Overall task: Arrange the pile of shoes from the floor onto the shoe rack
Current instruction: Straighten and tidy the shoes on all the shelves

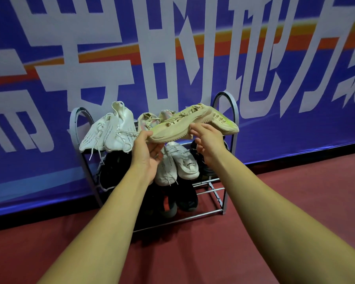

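you hold a beige shoe point(195, 125) in the air in front of the top shelf of the shoe rack point(226, 160), toward the rack's right end, its sole side facing you and its long axis running roughly along the shelf. it looks like a soft knit sneaker with a ridged rubber sole: light, floppy in the upper, a bit stiffer along the sole, and not fragile. i judge the sole edge and the heel to be the best places to hold it, since the knit will fold under a pinch.

your left hand point(147, 154) grips one end, thumb on top of the sole edge and fingers point(158, 149) curled beneath. your right hand point(206, 140) takes the middle of the sole edge, thumb over the rim, the other fingers point(199, 148) loosely curled below. both hands are closed on the shoe.

on the top shelf, a white pair point(109, 130) fills the left end, and another pale shoe point(150, 120) sits behind the one you hold. the free spot seems to be at the right end of that shelf. the lower shelves already carry white sneakers point(178, 162) and dark shoes point(184, 197).
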Tool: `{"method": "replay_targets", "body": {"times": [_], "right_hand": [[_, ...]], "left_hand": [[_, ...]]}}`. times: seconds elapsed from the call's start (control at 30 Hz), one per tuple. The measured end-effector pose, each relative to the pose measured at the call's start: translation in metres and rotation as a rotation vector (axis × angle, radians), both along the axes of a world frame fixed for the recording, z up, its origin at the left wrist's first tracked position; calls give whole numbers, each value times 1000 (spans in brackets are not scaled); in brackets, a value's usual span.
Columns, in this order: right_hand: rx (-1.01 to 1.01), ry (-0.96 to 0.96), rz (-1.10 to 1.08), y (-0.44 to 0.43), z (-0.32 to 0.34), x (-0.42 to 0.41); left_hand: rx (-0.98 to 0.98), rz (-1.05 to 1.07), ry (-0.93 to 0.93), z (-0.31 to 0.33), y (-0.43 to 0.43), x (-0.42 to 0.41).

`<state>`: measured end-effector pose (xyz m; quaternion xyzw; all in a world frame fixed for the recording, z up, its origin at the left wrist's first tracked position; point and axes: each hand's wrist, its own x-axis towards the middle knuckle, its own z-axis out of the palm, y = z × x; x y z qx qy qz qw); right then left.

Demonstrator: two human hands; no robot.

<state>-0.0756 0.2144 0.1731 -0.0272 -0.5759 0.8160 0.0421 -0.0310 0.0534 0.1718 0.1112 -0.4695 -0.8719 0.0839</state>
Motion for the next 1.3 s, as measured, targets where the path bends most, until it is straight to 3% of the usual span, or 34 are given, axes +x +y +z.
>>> {"method": "replay_targets", "body": {"times": [0.2,0.47,0.77,1.3], "right_hand": [[120,79,35,-3,1,-1],[46,67,67,14,-3,-2],[83,17,42,27,-5,-3],[55,-8,-35,59,-24,-13]], "left_hand": [[-113,-63,69,1,10,-7],[-358,-103,75,2,36,-14],[-327,-82,51,-1,44,-23],[-555,-39,119,-12,88,-42]]}}
